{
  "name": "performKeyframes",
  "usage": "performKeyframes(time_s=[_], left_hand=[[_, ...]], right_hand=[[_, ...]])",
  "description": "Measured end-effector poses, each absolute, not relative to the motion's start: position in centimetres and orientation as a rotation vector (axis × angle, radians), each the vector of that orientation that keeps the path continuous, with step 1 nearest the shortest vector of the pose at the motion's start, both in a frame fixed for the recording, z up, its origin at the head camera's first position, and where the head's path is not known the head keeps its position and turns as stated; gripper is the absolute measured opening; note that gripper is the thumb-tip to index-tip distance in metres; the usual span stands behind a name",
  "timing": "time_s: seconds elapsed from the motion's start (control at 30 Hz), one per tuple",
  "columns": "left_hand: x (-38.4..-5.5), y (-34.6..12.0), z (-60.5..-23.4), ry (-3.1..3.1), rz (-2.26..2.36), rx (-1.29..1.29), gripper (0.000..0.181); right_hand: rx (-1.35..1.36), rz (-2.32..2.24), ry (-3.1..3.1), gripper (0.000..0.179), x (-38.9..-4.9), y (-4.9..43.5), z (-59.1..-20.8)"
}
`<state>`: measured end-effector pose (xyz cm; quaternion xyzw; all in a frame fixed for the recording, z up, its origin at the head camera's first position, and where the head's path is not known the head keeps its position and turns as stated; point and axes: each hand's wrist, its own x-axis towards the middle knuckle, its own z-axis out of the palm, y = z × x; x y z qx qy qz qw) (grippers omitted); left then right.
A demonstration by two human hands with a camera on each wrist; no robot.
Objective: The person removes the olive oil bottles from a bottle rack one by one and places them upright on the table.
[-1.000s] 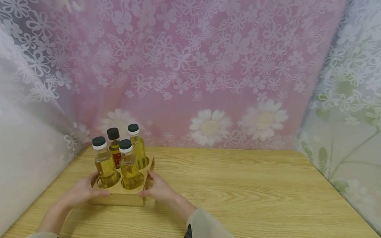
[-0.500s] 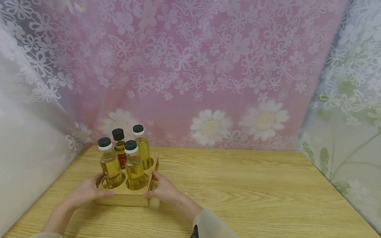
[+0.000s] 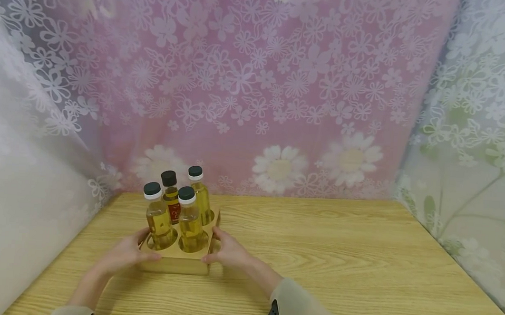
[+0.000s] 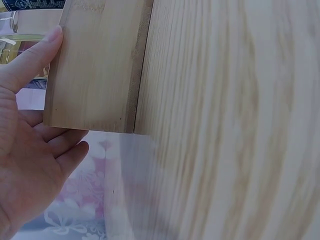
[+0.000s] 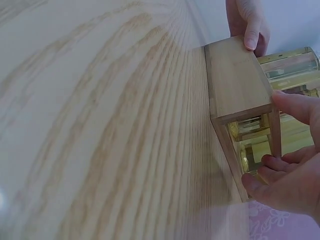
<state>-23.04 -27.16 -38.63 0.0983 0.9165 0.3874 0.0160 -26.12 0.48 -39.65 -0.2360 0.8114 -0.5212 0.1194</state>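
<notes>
A wooden bottle rack (image 3: 178,266) with round holes stands on the table at the left. Its front-left bottle (image 3: 160,225), front-right bottle (image 3: 190,228) and back-right bottle (image 3: 201,200) hold yellow liquid under dark caps with white collars. Behind them is a darker bottle with a red label (image 3: 173,210). My left hand (image 3: 123,256) grips the rack's left end, thumb along the front top edge. At the right end, my right hand (image 3: 232,252) holds it the same way. In the right wrist view, the rack's end (image 5: 237,140) is open, showing the bottles' lower parts.
The wood-grain table (image 3: 336,266) extends far to the right of the rack. A pink floral curtain (image 3: 246,105) hangs along the back edge. Pale sheets flank the table: a left sheet (image 3: 28,188) close to the left arm, and a right sheet (image 3: 470,164).
The rack, with its bottles upright in it, has shifted steadily to the right along the table. Both hands have travelled with it, keeping the same hold.
</notes>
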Motion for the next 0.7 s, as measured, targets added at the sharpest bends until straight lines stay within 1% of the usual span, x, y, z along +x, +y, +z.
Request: performKeyframes(time_s=[0.23,0.7], left_hand=[[-23.2,-25.8,-38.6,2.774,1.283,0.343,0.094],[-23.8,-22.9,-38.6,2.771,1.233,0.430,0.090]], right_hand=[[-0.684,-1.526,2.344,0.088,-25.9,2.6,-39.5],[-0.713,-1.497,2.332,0.088,-25.6,7.2,-39.6]])
